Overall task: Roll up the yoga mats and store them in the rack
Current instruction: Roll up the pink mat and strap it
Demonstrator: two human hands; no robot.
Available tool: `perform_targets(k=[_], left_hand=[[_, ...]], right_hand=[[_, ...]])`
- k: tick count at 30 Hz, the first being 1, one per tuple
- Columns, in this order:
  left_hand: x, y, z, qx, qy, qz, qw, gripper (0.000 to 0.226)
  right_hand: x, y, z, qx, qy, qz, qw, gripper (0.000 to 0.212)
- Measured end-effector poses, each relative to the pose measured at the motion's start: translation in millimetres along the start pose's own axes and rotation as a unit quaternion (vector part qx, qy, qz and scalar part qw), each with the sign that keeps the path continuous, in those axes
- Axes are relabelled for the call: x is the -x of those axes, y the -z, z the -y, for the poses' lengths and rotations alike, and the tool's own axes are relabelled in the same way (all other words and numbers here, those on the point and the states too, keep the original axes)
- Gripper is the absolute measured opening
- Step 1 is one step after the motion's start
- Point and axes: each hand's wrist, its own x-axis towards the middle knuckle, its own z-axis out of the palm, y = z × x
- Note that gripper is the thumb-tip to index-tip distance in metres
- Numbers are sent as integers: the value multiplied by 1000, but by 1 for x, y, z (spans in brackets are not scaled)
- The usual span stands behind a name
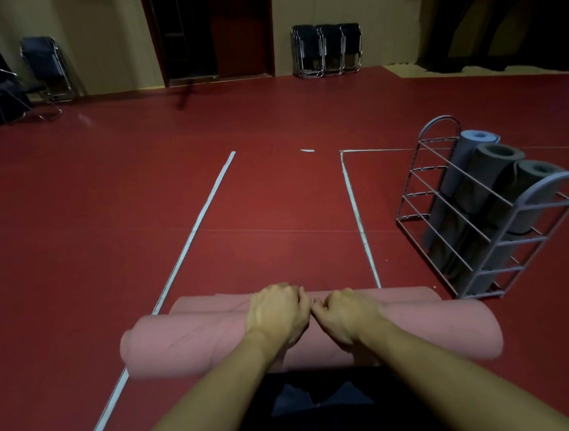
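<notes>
Both hands, the left hand [278, 314] and the right hand [345, 315], rest side by side on the middle of the pink mat [191, 343], fingers curled over its far side and gripping the roll. It lies on the red floor [136, 194] just before the person's knees, almost fully rolled. Judging by this, rolling is nearly done; next comes lifting it into the rack [485, 242] at right, beside three stored mats [489, 170].

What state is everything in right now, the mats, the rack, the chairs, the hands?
Pink mat: nearly all rolled.
Left hand: curled on the roll.
Right hand: curled on the roll.
Rack: upright, holding three rolled mats.
Folding chairs: folded against the wall.
</notes>
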Motion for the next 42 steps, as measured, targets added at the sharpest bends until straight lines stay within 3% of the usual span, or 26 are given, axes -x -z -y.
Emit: perform_targets(k=[8, 11, 13, 17, 22, 31, 36, 42], left_hand=[[9, -3, 7, -52, -70, 24, 996, 38], [24, -20, 8, -94, -147, 2, 985, 61], [31, -24, 8, -135, -152, 17, 979, 59], [12, -18, 7, -121, -121, 33, 985, 33], [-16, -2, 8, -119, -119, 97, 981, 28], [5, -35, 5, -28, -50, -75, 996, 29], [26, -50, 7, -58, -76, -56, 994, 42], [8, -47, 6, -54, -58, -82, 994, 34]], right_hand=[[-18, 5, -5, -15, -29, 30, 999, 71], [-22, 4, -5, -26, -33, 46, 998, 66], [-19, 2, -3, -40, -25, 9, 999, 58], [-14, 8, -4, -32, 4, -136, 990, 49], [-12, 8, -9, 20, 62, -129, 990, 51], [-7, -12, -9, -12, 71, -177, 982, 24], [-12, -5, -6, -17, 46, -135, 990, 20], [-16, -8, -6, -14, 45, -136, 990, 27]])
